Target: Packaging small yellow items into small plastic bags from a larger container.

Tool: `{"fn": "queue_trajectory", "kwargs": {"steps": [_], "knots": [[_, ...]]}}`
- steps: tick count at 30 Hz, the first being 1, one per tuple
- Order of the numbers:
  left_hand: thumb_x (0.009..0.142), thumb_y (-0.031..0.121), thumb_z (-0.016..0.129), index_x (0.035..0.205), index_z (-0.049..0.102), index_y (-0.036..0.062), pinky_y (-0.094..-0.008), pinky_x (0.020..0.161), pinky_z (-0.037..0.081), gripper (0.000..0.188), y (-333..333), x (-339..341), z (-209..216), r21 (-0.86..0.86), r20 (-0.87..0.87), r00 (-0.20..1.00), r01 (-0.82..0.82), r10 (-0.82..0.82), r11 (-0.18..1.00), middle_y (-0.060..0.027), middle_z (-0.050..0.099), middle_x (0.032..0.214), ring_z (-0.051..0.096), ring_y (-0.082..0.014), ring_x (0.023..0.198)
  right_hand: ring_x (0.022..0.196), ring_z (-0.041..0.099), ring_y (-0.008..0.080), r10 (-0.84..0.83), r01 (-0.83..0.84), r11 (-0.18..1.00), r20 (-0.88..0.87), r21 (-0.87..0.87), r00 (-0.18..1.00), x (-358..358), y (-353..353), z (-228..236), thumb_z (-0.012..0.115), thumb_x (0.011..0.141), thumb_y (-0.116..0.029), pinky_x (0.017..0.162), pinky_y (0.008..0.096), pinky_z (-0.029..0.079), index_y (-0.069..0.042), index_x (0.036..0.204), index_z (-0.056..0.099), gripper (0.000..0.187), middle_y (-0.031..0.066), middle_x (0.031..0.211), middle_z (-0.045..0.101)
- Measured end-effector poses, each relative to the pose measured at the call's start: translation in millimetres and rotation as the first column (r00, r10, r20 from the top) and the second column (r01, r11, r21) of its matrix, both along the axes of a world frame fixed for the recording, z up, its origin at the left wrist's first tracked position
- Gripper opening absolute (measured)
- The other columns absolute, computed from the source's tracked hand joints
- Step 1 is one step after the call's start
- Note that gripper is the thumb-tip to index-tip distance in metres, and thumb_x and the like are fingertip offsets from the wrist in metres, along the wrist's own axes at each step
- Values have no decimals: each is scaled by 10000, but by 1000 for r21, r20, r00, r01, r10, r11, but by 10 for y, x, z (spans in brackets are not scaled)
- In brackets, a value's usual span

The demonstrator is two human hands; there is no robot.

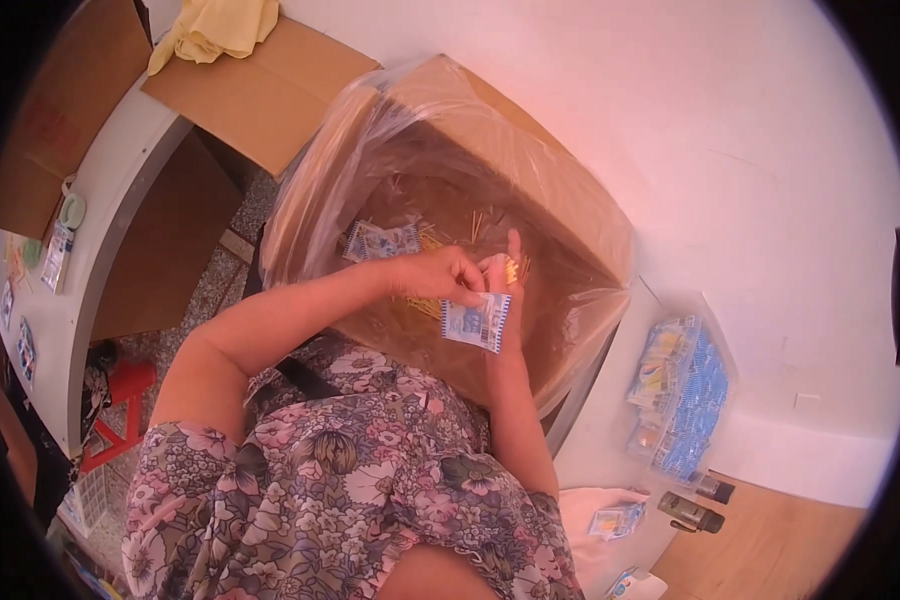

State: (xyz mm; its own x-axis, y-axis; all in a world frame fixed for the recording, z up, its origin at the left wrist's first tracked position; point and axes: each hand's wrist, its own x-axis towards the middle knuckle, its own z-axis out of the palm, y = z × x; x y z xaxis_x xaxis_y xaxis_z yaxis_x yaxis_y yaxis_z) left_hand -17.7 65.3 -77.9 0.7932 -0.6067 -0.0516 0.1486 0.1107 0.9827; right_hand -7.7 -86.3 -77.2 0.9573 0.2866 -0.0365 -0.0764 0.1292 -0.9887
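My left hand (438, 273) is closed in a pinch on the upper edge of a small blue-and-white packet (475, 324), which hangs in front of my right wrist. Close beside it, my right hand (500, 275) has curled fingers around a little bundle of yellow sticks (513, 271), one finger pointing up. Both hands are over a large cardboard box (510, 110) lined with clear plastic (315, 160). Inside the box lie loose yellow sticks (425, 308), a few thin brown sticks (477, 224) and another clear-and-blue packet (382, 241).
Right of the box stands a clear bin (725, 345) of blue packets. Near it are dark cylindrical objects (692, 513) and a packet (618, 520) on pink cloth (580, 555). At left are a curved white table (120, 185), yellow cloth (215, 30) and a red frame (125, 400).
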Motion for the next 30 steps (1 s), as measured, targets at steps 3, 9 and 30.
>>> {"fn": "queue_trajectory", "kwargs": {"steps": [3, 9, 30], "knots": [[829, 92, 617, 884, 657, -22, -235, 699, 462, 133, -39, -66, 44, 0, 10, 1000, -1, 1, 1000, -18, 642, 807, 569, -73, 765, 659, 468, 57, 0, -1, 999, 37, 42, 999, -36, -65, 11, 493, 923, -176, 598, 190, 399, -18, 1316, 395, 435, -17, 745, 497], [781, 67, 631, 824, 652, -26, -254, 632, 448, 104, -179, -138, -59, 56, 240, 958, -177, 159, 983, -35, 624, 699, 541, -82, 662, 613, 510, 122, 53, 124, 843, 309, -524, 950, 43, -233, 310, 628, 825, -192, 576, 272, 438, -33, 797, 590, 167, 37, 693, 540], [858, 121, 598, 884, 624, -2, -220, 680, 457, 129, -127, 2, -443, -136, -113, 964, -254, 239, 958, 2, 618, 790, 544, -53, 738, 588, 466, 63, 229, -235, 689, -102, -685, 968, -151, -706, 739, 642, 792, -158, 521, 248, 397, -7, 708, 548, 197, 10, 616, 542]]}}
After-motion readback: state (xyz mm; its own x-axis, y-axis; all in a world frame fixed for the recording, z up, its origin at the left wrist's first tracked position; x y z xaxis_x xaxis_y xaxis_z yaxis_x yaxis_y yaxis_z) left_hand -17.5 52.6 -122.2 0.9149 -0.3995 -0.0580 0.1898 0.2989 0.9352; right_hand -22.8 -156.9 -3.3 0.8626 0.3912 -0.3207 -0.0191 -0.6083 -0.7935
